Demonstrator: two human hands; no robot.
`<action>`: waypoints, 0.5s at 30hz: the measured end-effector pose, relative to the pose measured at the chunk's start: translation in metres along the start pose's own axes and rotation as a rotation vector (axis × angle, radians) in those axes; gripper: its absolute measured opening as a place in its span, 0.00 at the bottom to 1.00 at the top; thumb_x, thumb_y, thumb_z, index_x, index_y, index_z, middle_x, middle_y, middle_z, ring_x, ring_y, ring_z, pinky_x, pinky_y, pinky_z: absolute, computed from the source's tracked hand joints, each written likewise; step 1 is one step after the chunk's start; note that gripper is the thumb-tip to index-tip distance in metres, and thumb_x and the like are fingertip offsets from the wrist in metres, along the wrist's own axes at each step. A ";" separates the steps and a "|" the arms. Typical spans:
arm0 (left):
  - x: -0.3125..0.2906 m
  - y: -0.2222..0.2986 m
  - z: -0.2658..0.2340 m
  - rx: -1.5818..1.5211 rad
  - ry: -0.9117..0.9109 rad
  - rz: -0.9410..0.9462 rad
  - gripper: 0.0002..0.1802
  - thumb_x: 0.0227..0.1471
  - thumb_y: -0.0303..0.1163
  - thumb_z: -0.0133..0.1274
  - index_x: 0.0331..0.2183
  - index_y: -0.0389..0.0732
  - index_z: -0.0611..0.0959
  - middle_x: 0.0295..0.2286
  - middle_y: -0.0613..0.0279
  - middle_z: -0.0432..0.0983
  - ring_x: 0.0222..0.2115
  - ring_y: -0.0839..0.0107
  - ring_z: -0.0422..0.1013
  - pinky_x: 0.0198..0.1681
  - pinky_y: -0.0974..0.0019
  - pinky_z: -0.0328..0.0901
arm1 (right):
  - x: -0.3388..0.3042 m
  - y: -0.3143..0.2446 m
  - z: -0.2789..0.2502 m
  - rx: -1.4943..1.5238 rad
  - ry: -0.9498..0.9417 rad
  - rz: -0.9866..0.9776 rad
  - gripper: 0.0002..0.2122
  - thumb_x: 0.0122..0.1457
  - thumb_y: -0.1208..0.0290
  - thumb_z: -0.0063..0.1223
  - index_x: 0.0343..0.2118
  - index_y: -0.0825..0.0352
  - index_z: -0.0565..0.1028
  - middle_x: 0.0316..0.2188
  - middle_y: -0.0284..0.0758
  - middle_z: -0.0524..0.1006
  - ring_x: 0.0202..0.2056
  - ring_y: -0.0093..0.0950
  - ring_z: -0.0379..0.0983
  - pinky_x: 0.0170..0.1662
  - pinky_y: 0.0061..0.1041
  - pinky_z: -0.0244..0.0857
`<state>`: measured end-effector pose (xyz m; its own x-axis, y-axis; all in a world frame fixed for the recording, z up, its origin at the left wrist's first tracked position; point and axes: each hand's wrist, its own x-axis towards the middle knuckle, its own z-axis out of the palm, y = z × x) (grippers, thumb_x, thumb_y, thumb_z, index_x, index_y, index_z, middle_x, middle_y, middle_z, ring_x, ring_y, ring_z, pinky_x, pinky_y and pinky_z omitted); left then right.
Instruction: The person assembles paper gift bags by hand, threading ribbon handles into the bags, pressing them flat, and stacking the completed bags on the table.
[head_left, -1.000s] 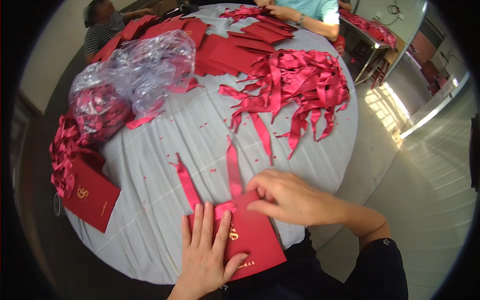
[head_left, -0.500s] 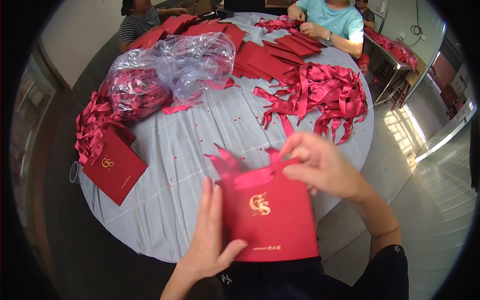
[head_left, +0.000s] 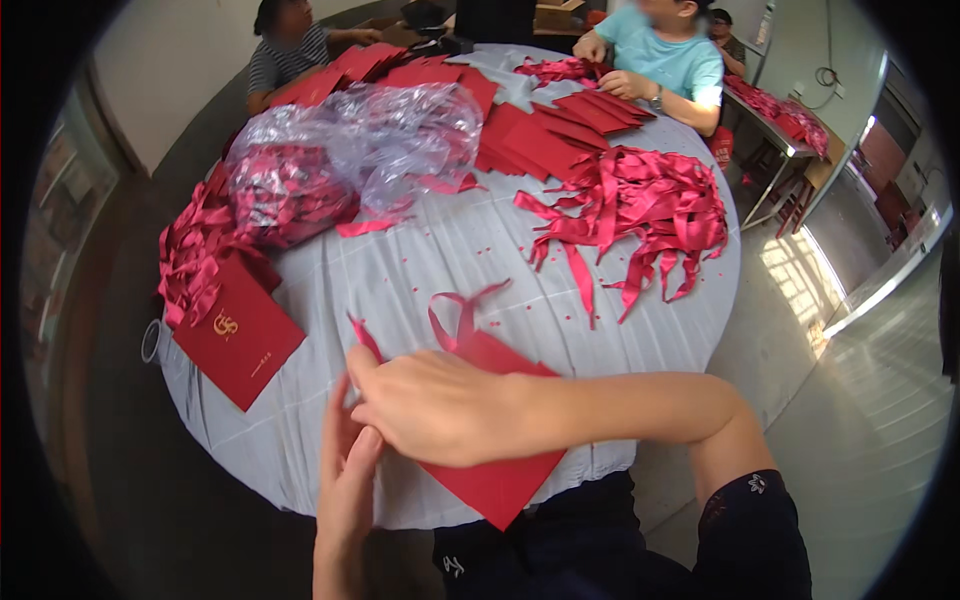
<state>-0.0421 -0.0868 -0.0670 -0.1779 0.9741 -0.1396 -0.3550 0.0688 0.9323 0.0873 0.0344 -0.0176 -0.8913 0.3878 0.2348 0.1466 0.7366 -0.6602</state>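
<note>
A red paper gift bag lies tilted in front of me at the near table edge, one corner toward me. A pink ribbon loops up beyond its far edge, and a ribbon end sticks up by my right fingertips. My right hand reaches across the bag to the left, fingers closed around the ribbon near that end. My left hand is raised just beside it, thumb and fingers drawn together; what lies between them is hidden behind the right hand.
Left of me lies another red bag beside ribbons. A clear plastic sack, a ribbon heap and stacked red bags cover the far table. Two people sit there; another is farther back.
The bag has turned from upright, its gold emblem facing me, to a tilted position with the emblem out of sight. My right hand has crossed left over it; my left hand has shifted left.
</note>
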 end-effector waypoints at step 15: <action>-0.013 -0.020 0.066 1.429 -0.351 0.482 0.44 0.50 0.58 0.46 0.58 0.35 0.60 0.57 0.38 0.51 0.60 0.44 0.46 0.60 0.41 0.38 | -0.033 0.084 -0.035 0.100 0.011 -0.049 0.06 0.54 0.76 0.53 0.35 0.70 0.75 0.30 0.34 0.73 0.32 0.23 0.69 0.32 0.20 0.62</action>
<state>0.0276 -0.0864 -0.0617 0.2758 0.9495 0.1496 0.8495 -0.3136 0.4242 0.1442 0.1025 -0.0555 -0.8916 0.3593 0.2758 0.0591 0.6959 -0.7157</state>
